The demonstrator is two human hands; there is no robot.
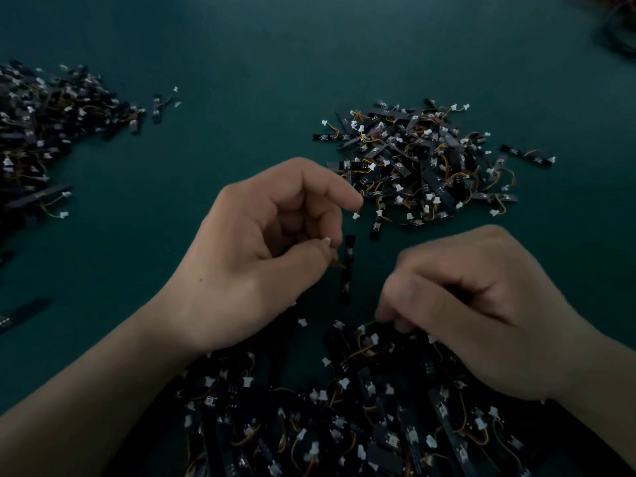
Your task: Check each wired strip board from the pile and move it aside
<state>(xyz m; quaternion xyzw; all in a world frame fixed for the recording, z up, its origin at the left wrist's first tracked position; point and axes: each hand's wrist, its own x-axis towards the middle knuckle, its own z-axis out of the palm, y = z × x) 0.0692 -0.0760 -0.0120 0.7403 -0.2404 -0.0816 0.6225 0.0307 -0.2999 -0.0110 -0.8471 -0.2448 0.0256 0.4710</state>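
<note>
A near pile of black strip boards with white plugs and orange wires covers the table's front edge. My left hand hovers above it and pinches the wires of one strip board, which hangs upright beside the fingertips, one white plug at the thumb and another dangling by the index finger. My right hand is blurred, its fingers curled down into the near pile's top edge, gripping wires or a board there; which one is unclear.
A second heap of strip boards lies just beyond my hands at centre right. A larger dark heap spreads along the left edge, with a few stray boards around it. Bare green table stretches beyond. Tangled wires sit at the top right corner.
</note>
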